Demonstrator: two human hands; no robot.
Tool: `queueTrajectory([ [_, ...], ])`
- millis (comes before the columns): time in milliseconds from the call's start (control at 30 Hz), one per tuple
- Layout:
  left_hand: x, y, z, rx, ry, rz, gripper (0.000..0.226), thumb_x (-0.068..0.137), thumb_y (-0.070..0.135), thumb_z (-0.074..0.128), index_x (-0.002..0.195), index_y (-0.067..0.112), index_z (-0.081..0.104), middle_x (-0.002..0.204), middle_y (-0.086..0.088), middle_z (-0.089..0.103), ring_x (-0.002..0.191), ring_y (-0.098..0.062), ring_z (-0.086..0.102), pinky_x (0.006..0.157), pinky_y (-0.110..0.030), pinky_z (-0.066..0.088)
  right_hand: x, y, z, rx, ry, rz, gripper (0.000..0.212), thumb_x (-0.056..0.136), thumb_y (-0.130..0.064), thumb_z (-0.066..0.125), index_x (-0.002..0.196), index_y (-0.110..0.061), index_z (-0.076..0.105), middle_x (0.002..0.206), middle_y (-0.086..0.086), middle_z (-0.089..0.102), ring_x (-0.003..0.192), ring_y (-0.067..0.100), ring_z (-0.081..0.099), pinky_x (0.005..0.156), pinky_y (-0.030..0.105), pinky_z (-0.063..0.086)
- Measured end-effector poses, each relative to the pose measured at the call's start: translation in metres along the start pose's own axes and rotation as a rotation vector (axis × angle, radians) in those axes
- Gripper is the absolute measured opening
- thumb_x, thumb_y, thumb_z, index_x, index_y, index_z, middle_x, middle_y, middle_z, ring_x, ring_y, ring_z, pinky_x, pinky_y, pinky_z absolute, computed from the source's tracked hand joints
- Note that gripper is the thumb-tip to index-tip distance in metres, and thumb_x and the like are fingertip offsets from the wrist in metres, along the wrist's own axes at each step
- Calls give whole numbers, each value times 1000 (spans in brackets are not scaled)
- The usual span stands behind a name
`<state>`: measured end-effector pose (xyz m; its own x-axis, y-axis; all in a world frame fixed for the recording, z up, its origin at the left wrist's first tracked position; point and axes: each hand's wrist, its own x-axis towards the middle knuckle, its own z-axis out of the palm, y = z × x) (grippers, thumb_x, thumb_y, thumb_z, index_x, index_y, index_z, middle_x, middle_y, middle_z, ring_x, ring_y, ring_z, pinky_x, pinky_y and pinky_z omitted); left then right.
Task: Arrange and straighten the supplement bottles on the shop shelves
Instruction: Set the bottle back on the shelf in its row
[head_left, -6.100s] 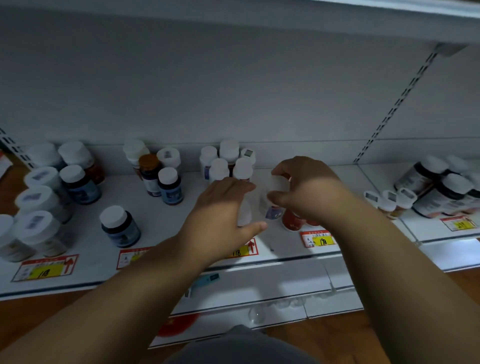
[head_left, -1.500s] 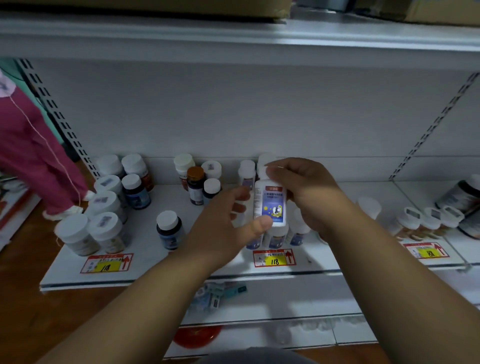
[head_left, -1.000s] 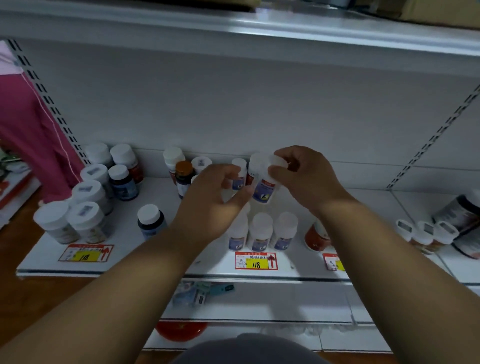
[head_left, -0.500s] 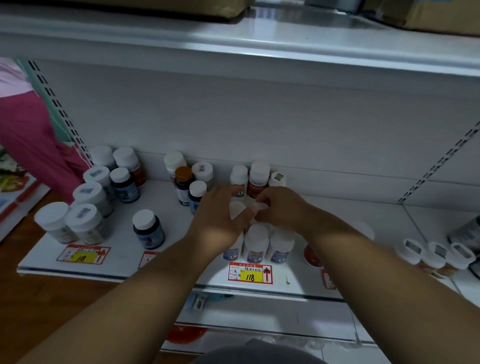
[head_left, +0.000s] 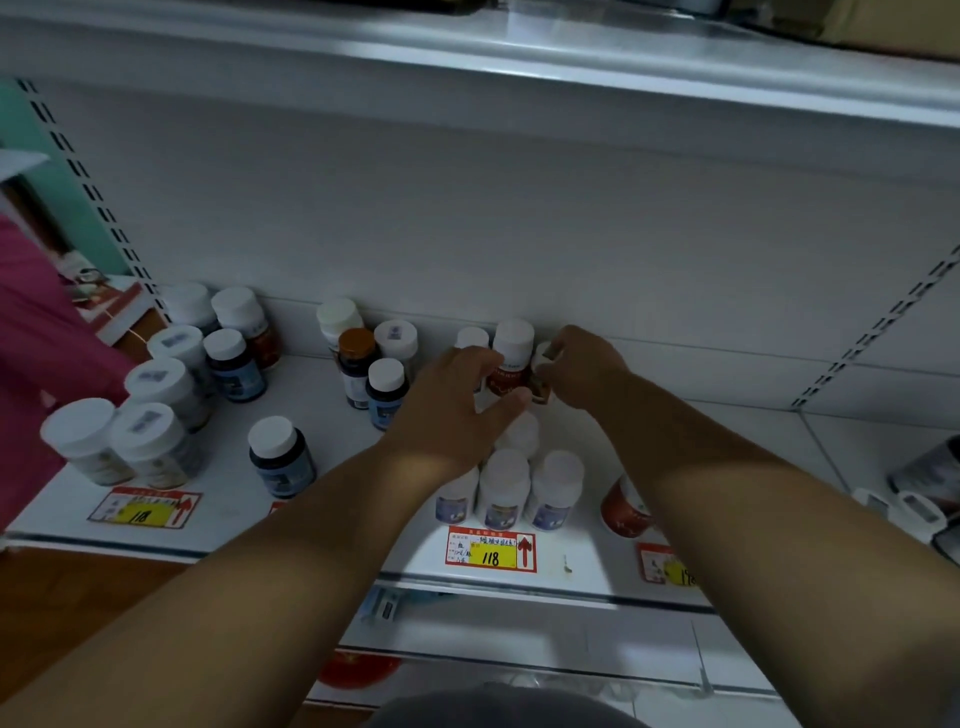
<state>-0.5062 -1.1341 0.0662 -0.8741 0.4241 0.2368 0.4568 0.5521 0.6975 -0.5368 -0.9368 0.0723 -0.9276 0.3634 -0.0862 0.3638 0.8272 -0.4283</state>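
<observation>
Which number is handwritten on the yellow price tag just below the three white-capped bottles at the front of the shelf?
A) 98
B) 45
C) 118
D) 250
C: the yellow price tag on the shelf edge, in front of the three bottles, reads 118.

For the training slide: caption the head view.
Both hands, left hand and right hand, reach the red-labelled bottle at the shelf back.
</observation>
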Motion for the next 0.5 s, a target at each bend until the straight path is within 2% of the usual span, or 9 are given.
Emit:
queueTrajectory([
  [100, 1, 1, 3, 12, 5, 3, 49, 86, 57, 55, 124, 27, 51, 111, 11, 50, 98, -3, 45, 76, -12, 30, 4, -1, 9, 27, 5, -23, 42, 79, -30, 71, 109, -12, 48, 106, 11, 62, 98, 30, 60, 70, 31, 41],
  [167, 1, 0, 3, 12, -4, -2, 48, 86, 57, 55, 123, 28, 51, 113, 11, 51, 98, -3, 46, 77, -14, 32, 8, -2, 10, 10, 33, -26, 38, 82, -28, 67, 110, -10, 48, 106, 13, 62, 99, 31, 60, 75, 34, 46],
  [233, 3, 0, 1, -1, -10, -10, 47, 85, 58, 55, 122, 29, 51, 113, 11, 51, 99, -3, 48, 74, -10, 31, 12, -4, 8, -45, 54, -17, 31, 87, -26, 60, 111, -9, 49, 110, 15, 62, 103, 32, 59, 80, 36, 47],
  [300, 5, -1, 0, -29, -16, -24, 49, 85, 58, 57, 124, 30, 50, 115, 10, 52, 100, -3, 50, 72, -4, 30, 12, -6, 0, -81, 54, -15, 32, 87, -26, 61, 112, -8, 49, 112, 15, 61, 105, 32, 58, 76, 33, 44],
  [400, 10, 0, -3, -76, -23, -46, 56, 82, 58, 61, 128, 30, 48, 123, 9, 51, 99, -2, 50, 73, -4, 31, -2, -6, -20, 47, 92, -39, 29, 81, -29, 65, 102, -13, 52, 95, 5, 60, 88, 25, 60, 65, 29, 42],
  [500, 11, 8, -10, -116, -48, -54, 61, 82, 65, 53, 132, 31, 47, 128, 10, 52, 106, -5, 53, 86, -18, 38, -32, -6, -43, 302, 155, -96, 17, 79, -30, 66, 88, -25, 53, 82, -5, 58, 71, 13, 56, 53, 25, 41],
])
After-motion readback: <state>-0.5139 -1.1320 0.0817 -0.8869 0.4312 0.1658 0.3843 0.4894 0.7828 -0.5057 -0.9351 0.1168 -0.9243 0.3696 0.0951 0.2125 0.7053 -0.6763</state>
